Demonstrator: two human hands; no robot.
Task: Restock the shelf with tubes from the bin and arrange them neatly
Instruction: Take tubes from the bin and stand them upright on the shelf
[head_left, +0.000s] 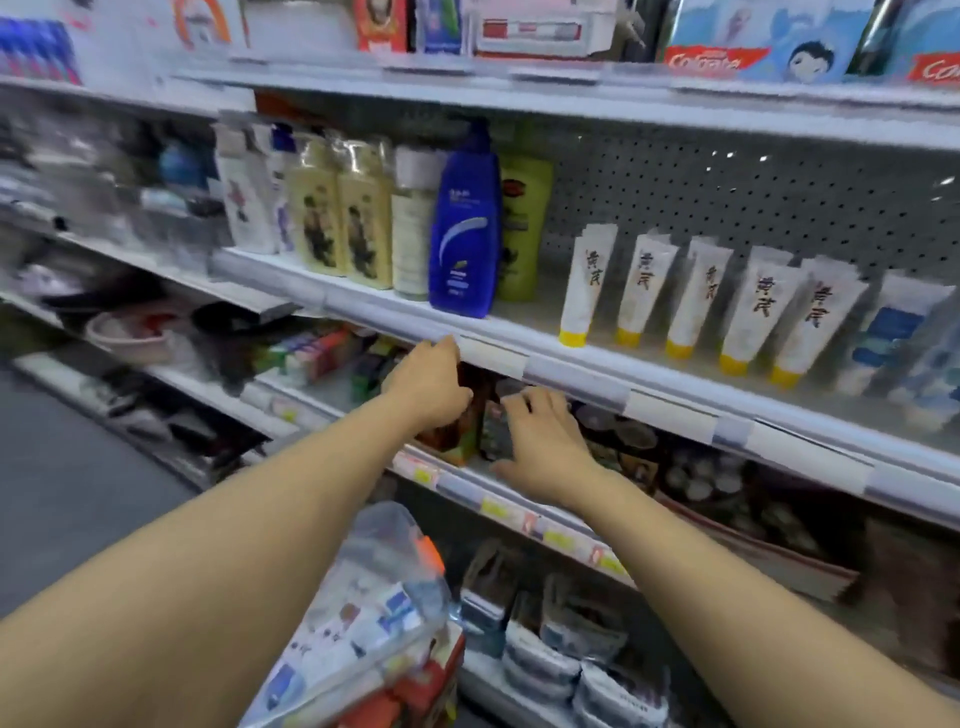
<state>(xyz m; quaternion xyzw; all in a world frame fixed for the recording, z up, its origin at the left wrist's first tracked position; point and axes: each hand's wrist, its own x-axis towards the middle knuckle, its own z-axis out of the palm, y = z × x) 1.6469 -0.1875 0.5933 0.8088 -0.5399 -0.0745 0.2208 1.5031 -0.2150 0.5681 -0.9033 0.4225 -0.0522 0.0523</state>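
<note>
Several white tubes (696, 299) with yellow caps stand cap-down in a row on the middle shelf (571, 364), leaning against the pegboard back. A clear plastic bin (358, 618) holding packaged tubes sits low in front of me. Both my hands reach into the shelf below. My left hand (428, 387) grips a brown-orange packet (452, 441), fingers curled over its top. My right hand (540, 441) rests with spread fingers on a dark packet (496, 436) beside it. The view is blurred.
Shampoo bottles, among them a blue bottle (465, 239), stand left of the tubes. Blue-and-white boxes (904, 348) sit at the right. Toothpaste boxes (753, 47) line the top shelf. Soft packs (571, 654) fill the bottom shelf. The aisle floor (67, 493) lies at left.
</note>
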